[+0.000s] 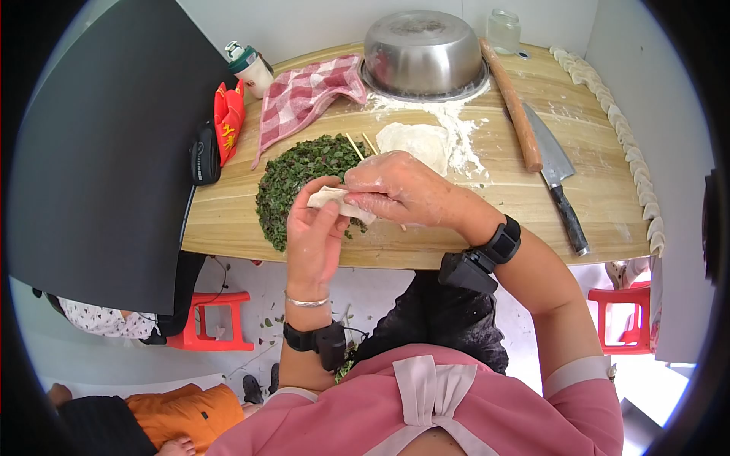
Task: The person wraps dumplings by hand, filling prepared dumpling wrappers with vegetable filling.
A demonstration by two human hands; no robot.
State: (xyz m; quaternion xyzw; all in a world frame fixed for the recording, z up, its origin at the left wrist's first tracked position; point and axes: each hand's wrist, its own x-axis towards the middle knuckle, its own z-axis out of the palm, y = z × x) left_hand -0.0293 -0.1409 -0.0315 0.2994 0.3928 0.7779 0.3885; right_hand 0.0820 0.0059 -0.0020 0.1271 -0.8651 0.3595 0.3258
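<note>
A folded dumpling wrapper (328, 197) is held between both hands above the front of the wooden table. My left hand (313, 228) supports it from the left, fingers and thumb closed on it. My right hand (395, 190), dusted with flour, pinches its right end. Behind the hands lies a pile of chopped green leaves (293, 178), partly covered by them. Two chopsticks (355, 147) stick up beside the pile. Flat pieces of rolled dough (414, 143) lie just beyond my right hand. Whether filling sits inside the wrapper cannot be seen.
A rolling pin (517, 114) and a knife (553, 148) lie to the right. An upturned metal basin (422, 53) stands at the back amid flour (465, 144). Dumplings (623, 129) line the right edge. A checked cloth (304, 95) and a bottle (251, 70) are back left.
</note>
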